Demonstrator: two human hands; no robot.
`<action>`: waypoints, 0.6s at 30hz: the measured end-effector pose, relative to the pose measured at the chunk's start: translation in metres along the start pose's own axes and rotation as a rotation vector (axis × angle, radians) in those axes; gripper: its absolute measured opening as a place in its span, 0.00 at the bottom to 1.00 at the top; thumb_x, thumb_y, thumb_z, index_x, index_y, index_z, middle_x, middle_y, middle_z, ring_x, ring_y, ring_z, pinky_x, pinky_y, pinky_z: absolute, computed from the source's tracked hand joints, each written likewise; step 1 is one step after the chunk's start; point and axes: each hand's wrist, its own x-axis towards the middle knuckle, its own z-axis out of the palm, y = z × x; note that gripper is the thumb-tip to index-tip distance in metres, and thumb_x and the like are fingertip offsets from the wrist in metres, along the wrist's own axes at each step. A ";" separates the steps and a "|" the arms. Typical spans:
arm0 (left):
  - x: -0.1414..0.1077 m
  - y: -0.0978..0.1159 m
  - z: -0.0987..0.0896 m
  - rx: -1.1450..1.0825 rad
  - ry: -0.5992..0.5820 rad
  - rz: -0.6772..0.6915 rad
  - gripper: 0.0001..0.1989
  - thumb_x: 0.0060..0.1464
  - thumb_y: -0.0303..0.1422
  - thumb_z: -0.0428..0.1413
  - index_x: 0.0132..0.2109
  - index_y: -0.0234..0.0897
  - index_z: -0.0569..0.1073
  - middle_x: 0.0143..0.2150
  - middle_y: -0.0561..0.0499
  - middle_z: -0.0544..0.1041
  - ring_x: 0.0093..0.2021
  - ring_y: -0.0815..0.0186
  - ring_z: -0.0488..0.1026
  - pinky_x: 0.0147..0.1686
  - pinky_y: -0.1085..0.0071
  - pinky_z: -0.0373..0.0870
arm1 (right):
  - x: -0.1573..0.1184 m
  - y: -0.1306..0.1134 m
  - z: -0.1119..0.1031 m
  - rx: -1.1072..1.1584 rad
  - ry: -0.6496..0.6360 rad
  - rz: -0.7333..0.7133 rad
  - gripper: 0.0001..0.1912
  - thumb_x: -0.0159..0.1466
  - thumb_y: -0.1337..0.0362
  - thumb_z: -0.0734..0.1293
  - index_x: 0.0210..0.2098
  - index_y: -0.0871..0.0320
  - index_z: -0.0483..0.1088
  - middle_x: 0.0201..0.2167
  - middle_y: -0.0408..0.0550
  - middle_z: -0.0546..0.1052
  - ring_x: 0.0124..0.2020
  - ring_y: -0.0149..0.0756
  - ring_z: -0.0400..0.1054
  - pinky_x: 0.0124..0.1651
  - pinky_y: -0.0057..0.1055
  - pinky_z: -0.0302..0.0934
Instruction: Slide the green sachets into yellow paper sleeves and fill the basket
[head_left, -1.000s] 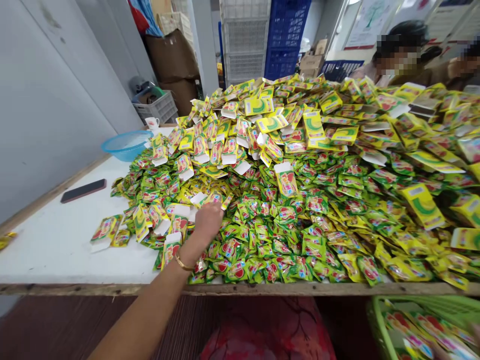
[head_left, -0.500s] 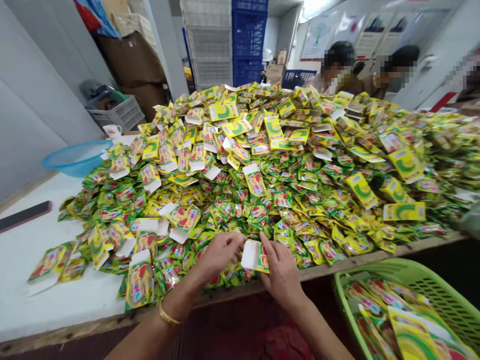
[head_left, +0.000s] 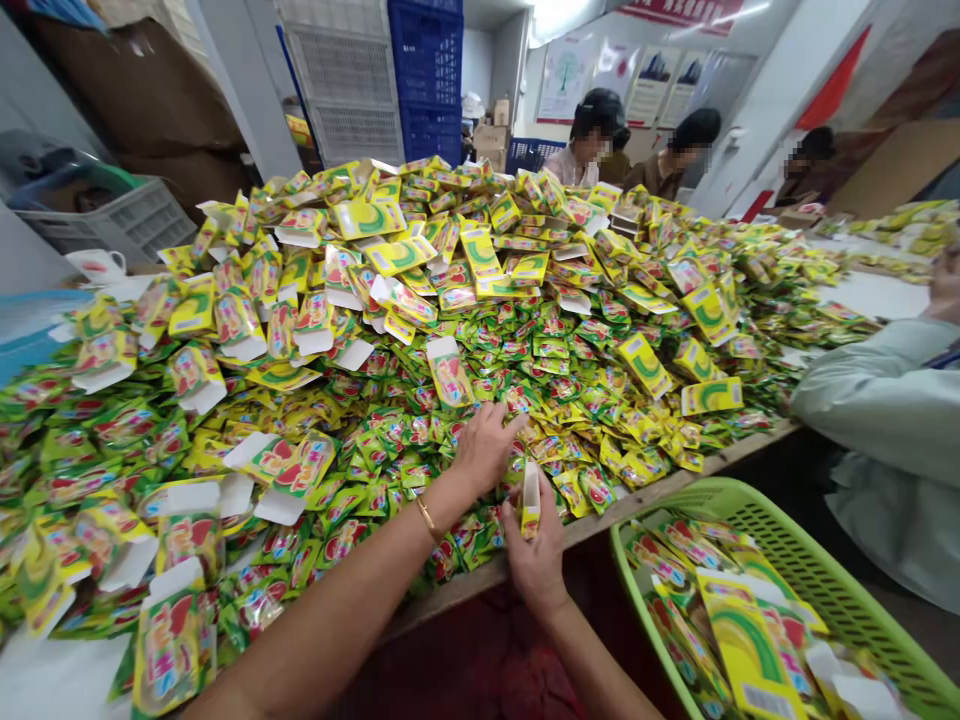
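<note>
My right hand grips a small yellow carton, upright between thumb and fingers, its open white top facing up. Just above and left of it, my left hand is over the heap of green and yellow sachets, fingers bent downward. What those fingers hold, if anything, is hidden behind the hand. More open cartons with white flaps lie on the heap, such as one carton beyond my left hand and another carton at the near left.
A green basket filled with cartons stands at the lower right, below the table's wooden edge. A person's sleeve is close by on the right. Other people sit beyond the heap. Blue crates are stacked behind, and a blue basin is at left.
The view has swung right. The carton in my right hand has turned from lying flat to upright, opening up. My left hand has moved from beside it to above it, over the sachets.
</note>
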 end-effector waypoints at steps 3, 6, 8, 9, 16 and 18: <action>0.007 -0.003 0.008 0.069 -0.021 0.083 0.21 0.56 0.24 0.49 0.55 0.48 0.67 0.50 0.43 0.67 0.50 0.55 0.63 0.43 0.62 0.66 | 0.000 0.000 0.000 0.007 -0.029 -0.037 0.26 0.64 0.59 0.59 0.59 0.62 0.56 0.49 0.60 0.70 0.50 0.44 0.66 0.49 0.41 0.65; 0.019 -0.009 0.015 0.114 -0.046 0.154 0.14 0.57 0.26 0.50 0.47 0.43 0.73 0.51 0.41 0.66 0.52 0.53 0.62 0.46 0.59 0.64 | 0.000 0.000 0.001 0.031 -0.059 -0.048 0.27 0.63 0.58 0.60 0.59 0.61 0.55 0.51 0.60 0.69 0.50 0.43 0.66 0.49 0.41 0.65; 0.025 -0.011 0.017 0.142 -0.058 0.185 0.10 0.57 0.27 0.50 0.40 0.38 0.76 0.47 0.41 0.68 0.50 0.54 0.64 0.45 0.60 0.64 | -0.001 0.001 0.001 0.060 -0.083 -0.016 0.27 0.63 0.58 0.60 0.59 0.61 0.55 0.50 0.59 0.69 0.50 0.43 0.66 0.50 0.42 0.64; 0.026 -0.012 0.016 0.149 -0.059 0.187 0.10 0.57 0.28 0.49 0.38 0.37 0.76 0.45 0.41 0.69 0.48 0.55 0.65 0.43 0.61 0.65 | -0.001 0.001 0.001 0.075 -0.090 0.003 0.27 0.63 0.58 0.61 0.59 0.60 0.55 0.50 0.59 0.69 0.50 0.43 0.66 0.51 0.43 0.63; -0.014 -0.036 -0.009 -0.100 0.099 0.048 0.09 0.57 0.31 0.51 0.40 0.40 0.76 0.38 0.47 0.70 0.40 0.63 0.67 0.36 0.70 0.66 | -0.001 -0.001 0.000 0.198 -0.078 0.167 0.26 0.62 0.57 0.61 0.57 0.60 0.58 0.43 0.56 0.72 0.47 0.43 0.67 0.49 0.42 0.64; -0.033 -0.044 -0.020 -0.266 0.210 -0.068 0.08 0.56 0.31 0.52 0.38 0.38 0.75 0.38 0.48 0.70 0.39 0.65 0.68 0.39 0.71 0.66 | 0.000 -0.002 0.000 0.216 -0.067 0.202 0.26 0.62 0.56 0.62 0.57 0.60 0.59 0.43 0.55 0.72 0.46 0.42 0.68 0.48 0.41 0.64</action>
